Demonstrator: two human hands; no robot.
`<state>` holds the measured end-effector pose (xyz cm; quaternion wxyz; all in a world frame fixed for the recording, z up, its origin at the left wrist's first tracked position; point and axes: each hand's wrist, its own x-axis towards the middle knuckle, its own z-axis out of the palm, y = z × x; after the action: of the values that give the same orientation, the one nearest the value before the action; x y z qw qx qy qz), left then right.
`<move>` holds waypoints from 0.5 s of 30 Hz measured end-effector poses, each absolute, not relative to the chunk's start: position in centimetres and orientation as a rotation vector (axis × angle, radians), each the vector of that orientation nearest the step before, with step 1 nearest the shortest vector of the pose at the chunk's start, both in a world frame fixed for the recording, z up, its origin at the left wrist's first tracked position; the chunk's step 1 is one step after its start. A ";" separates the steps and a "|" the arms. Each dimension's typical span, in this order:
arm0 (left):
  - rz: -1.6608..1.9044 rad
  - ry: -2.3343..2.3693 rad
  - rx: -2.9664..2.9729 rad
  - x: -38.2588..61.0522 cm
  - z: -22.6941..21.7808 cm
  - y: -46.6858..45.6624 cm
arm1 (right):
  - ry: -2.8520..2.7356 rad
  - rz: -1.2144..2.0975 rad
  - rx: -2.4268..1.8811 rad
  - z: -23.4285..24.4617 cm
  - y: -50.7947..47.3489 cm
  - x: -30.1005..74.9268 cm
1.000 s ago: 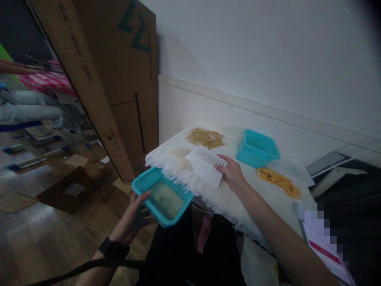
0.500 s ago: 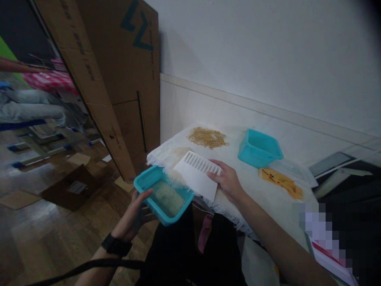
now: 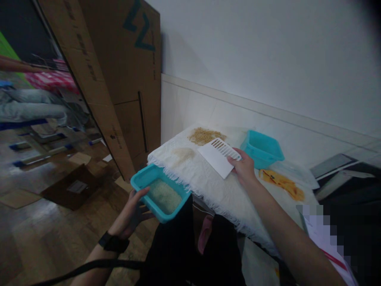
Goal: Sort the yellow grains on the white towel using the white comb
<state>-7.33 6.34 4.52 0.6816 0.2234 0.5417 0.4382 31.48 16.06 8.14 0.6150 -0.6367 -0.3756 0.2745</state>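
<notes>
My left hand [image 3: 133, 212] grips a turquoise plastic container [image 3: 163, 217] by its near-left side, thumb over the rim. White rice [image 3: 166, 196] lies inside it, and the container is held just below the fringed table edge. In my right hand [image 3: 246, 167] is a flat white slotted plate [image 3: 214, 159], pinched at its right side and hovering over the cloth. Beyond the plate spreads a heap of yellow beans [image 3: 202, 136], partly covered by it. A thin patch of rice-like grains [image 3: 183, 154] rests on the cloth nearer the container.
A second turquoise container [image 3: 263, 149] stands at the right, beside a clear lid [image 3: 300, 173] and an orange-yellow cloth [image 3: 282, 184]. A tall cardboard box [image 3: 131, 79] borders the table's left end. Another person's arm [image 3: 18, 64] shows at far left.
My right hand has moved the slotted plate right and away from the container, up toward the beans. Rice on the cloth's edge has gone. The container shifted slightly left.
</notes>
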 end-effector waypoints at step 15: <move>0.977 1.215 0.560 -7.2 5.0 6.2 | -0.931 0.969 -1.396 8.2 14.5 28.3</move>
<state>-7.15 6.20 5.01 0.6762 0.2490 0.5402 0.4347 28.27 14.50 8.23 0.5662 -0.5939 -0.3960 0.4121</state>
